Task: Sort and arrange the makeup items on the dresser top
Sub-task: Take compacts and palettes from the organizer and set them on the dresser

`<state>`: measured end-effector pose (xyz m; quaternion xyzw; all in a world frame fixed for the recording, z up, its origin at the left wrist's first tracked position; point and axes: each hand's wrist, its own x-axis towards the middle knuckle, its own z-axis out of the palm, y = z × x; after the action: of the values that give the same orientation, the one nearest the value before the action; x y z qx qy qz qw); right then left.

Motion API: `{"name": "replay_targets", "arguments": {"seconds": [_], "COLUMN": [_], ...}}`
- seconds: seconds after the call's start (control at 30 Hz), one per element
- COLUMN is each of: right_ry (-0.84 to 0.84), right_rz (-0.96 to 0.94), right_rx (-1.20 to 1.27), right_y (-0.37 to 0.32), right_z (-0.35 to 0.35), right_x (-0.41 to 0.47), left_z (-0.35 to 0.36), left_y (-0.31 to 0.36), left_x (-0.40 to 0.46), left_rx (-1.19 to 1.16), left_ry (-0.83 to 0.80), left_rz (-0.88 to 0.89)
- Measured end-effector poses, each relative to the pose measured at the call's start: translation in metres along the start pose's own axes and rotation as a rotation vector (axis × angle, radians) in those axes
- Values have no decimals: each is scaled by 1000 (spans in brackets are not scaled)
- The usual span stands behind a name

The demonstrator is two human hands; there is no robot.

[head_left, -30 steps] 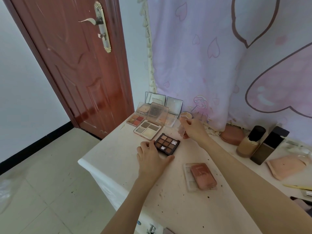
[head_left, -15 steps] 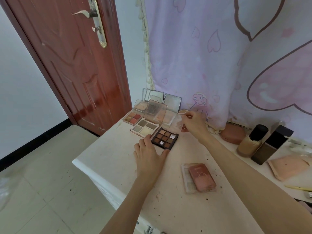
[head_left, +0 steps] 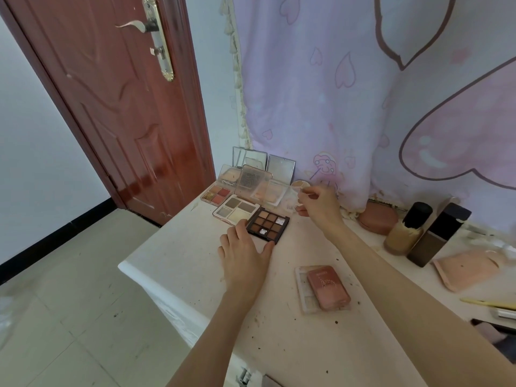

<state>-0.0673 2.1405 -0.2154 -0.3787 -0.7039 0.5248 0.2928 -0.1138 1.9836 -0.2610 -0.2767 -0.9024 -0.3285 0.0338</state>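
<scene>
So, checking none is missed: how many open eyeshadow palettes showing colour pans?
3: a dark nine-pan palette at the left hand, a four-pan neutral one beside it, a reddish one farthest left. Others may be hidden.

Both forearms are bare from wrist to the frame edge, with no sleeve in view. The left hand (head_left: 245, 254) and right hand (head_left: 318, 203) show short, unpainted nails on slim fingers.
</scene>
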Motion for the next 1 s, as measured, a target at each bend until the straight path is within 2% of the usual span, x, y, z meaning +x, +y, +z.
{"name": "replay_targets", "arguments": {"seconds": [0.33,0.5,0.6,0.7,1.0], "right_ry": [-58,-20,-106,-225,-232], "right_rz": [-38,-91,-68,-18,-50], "right_rx": [-251,-428,-522,-618,-704], "right_y": [10,20,27,33,32], "right_z": [-45,-67,-73,-73,-68], "right_x": [-71,-116,-138,-150,-154], "left_z": [-7,-8,-7,-8,-7], "left_y": [-4,-1,-2,0,0], "left_x": [-9,-32,-48,-53,-55], "left_rx": [-138,-288,-201,-137,-168], "left_ry": [-23,-167,-263,-291,-317], "left_rz": [103,378,566,633,769]}}
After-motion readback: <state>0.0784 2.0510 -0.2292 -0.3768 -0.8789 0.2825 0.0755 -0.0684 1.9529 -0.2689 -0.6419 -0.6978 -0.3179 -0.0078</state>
